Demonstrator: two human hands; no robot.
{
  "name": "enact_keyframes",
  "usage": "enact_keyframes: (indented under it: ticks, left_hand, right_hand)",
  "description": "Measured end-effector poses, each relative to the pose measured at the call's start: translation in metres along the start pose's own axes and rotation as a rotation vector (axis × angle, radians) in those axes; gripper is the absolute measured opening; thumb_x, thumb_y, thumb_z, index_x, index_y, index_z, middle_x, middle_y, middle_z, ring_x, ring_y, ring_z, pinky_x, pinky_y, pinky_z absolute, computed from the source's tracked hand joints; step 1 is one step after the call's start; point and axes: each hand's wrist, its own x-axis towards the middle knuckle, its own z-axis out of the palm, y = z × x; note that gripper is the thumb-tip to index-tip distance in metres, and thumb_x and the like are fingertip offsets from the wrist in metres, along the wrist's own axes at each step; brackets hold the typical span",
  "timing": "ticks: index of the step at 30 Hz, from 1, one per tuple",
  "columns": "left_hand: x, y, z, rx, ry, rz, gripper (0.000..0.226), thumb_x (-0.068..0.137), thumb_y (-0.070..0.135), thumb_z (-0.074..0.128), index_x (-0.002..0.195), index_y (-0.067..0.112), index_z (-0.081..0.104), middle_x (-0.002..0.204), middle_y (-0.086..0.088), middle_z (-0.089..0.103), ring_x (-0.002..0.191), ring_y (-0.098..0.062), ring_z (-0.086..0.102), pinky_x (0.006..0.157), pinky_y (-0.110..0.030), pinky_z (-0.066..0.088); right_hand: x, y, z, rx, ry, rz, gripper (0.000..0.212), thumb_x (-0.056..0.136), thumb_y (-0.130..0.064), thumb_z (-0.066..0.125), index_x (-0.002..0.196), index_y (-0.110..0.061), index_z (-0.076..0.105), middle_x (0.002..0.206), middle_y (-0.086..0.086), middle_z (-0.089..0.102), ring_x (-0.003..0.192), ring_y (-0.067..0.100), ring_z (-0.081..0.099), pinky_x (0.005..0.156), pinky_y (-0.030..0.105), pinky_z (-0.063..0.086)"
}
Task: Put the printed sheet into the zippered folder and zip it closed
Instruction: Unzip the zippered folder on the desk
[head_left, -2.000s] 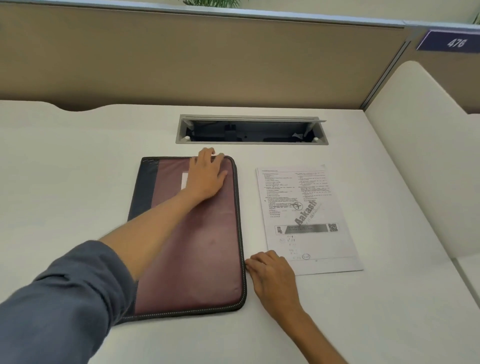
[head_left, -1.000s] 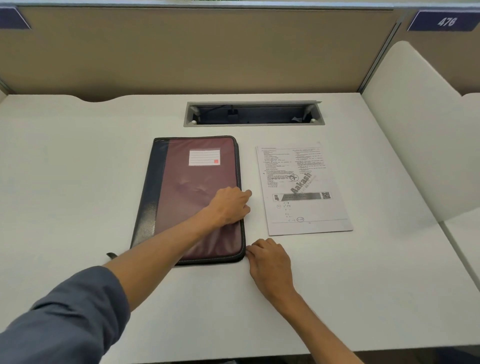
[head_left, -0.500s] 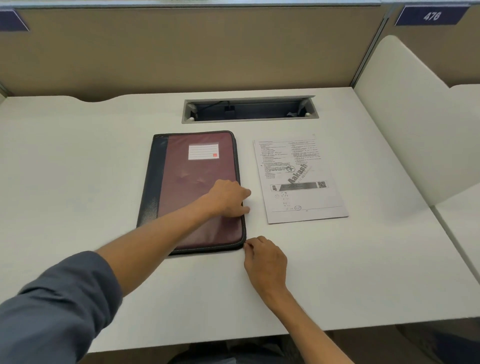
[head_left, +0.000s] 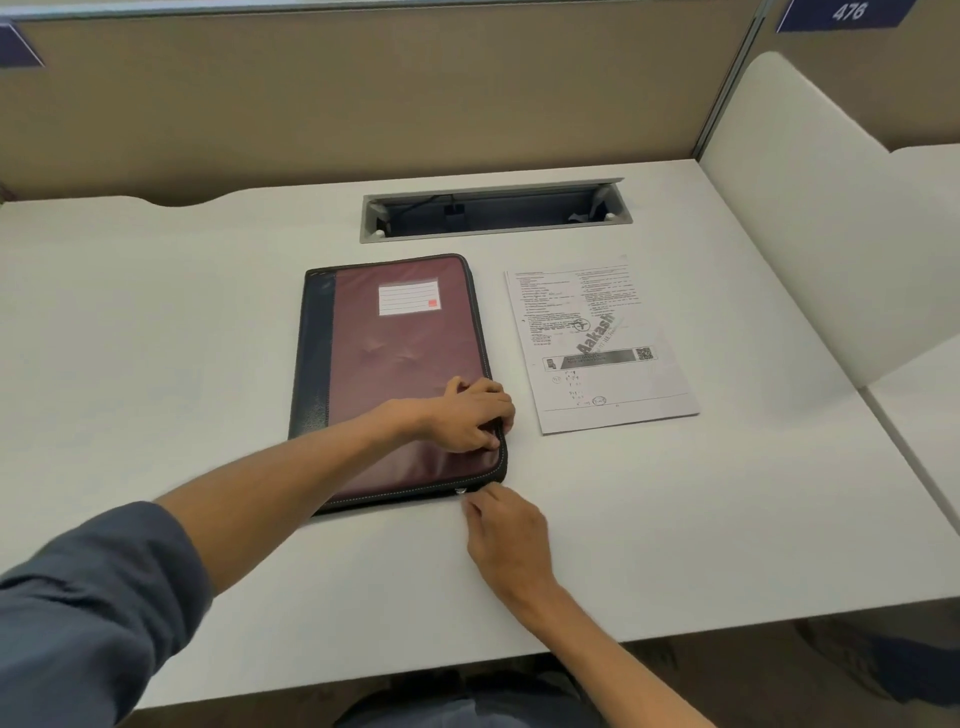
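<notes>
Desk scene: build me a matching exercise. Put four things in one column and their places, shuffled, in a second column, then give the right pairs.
Things:
1. sheet
2. folder
3. left hand
4. right hand

Places:
A. fingertips at the folder's near right corner, by the zip pull
B. flat on the desk, left of the sheet
C. on the folder's right edge
D. flat on the desk, right of the folder

Pairs: 1-D, 2-B, 3-C, 4-A
</notes>
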Motion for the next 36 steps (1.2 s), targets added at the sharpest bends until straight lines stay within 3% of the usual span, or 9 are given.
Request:
enact_keyframes:
  ticks: [4,8,17,20,29,33,36]
  left_hand:
    - [0.0,0.004,-0.003,-0.012,-0.002,0.009,0.016,0.093,0.021,0.055,0.107,0.015,0.055,0.118,0.002,0.052,0.128,-0.016,0.029,0.108,-0.051,0.017]
    - [0.001,0.006,-0.004,-0.002,0.004,0.003,0.016,0.092,0.021,0.056,0.107,0.014,0.056,0.12,0.0,0.054,0.128,-0.016,0.03,0.107,-0.051,0.018]
    - [0.005,0.001,0.002,-0.002,0.021,0.017,0.013,0.091,0.022,0.057,0.103,0.016,0.057,0.109,0.003,0.055,0.114,-0.011,0.031,0.101,-0.049,0.023]
    - [0.007,-0.001,0.005,0.012,0.024,0.019,0.013,0.091,0.023,0.057,0.103,0.017,0.057,0.111,0.001,0.055,0.118,-0.014,0.033,0.099,-0.048,0.024]
    - [0.008,-0.001,0.011,0.013,0.055,0.01,0.015,0.091,0.022,0.058,0.104,0.015,0.058,0.109,0.002,0.054,0.12,-0.016,0.033,0.104,-0.051,0.02]
    - [0.007,0.0,0.012,-0.007,0.062,-0.003,0.013,0.091,0.021,0.057,0.102,0.014,0.057,0.106,0.005,0.05,0.12,-0.015,0.032,0.107,-0.055,0.017]
    - [0.01,0.003,0.015,-0.034,0.072,-0.002,0.012,0.092,0.02,0.056,0.103,0.014,0.057,0.111,0.003,0.053,0.123,-0.016,0.031,0.107,-0.057,0.016]
  right_hand:
    - [0.002,-0.022,0.015,0.049,-0.003,-0.026,0.008,0.084,-0.009,0.066,0.077,-0.011,0.07,0.071,0.001,0.066,0.061,0.018,0.059,0.051,0.029,0.049]
    - [0.003,-0.046,0.025,0.064,-0.056,-0.069,0.015,0.09,-0.013,0.059,0.08,-0.008,0.069,0.075,0.006,0.067,0.065,0.022,0.061,0.055,0.035,0.051]
    - [0.005,-0.089,0.048,0.009,-0.16,-0.156,0.014,0.081,-0.009,0.067,0.068,-0.012,0.063,0.065,0.003,0.063,0.054,0.02,0.057,0.046,0.026,0.034]
    - [0.005,-0.096,0.055,0.009,-0.158,-0.171,0.018,0.078,-0.008,0.07,0.064,-0.012,0.06,0.06,0.002,0.06,0.05,0.018,0.053,0.044,0.022,0.029]
    - [0.006,-0.113,0.072,0.023,-0.202,-0.231,0.009,0.084,-0.003,0.06,0.075,-0.006,0.06,0.07,0.008,0.061,0.059,0.023,0.054,0.049,0.029,0.032]
    - [0.006,-0.114,0.066,0.053,-0.206,-0.255,0.018,0.071,0.004,0.069,0.066,-0.006,0.055,0.062,0.007,0.056,0.05,0.019,0.041,0.048,0.024,0.026]
    - [-0.001,-0.127,0.067,0.085,-0.256,-0.351,0.028,0.065,0.008,0.071,0.06,-0.007,0.048,0.053,0.003,0.039,0.047,0.015,0.03,0.048,0.022,0.027]
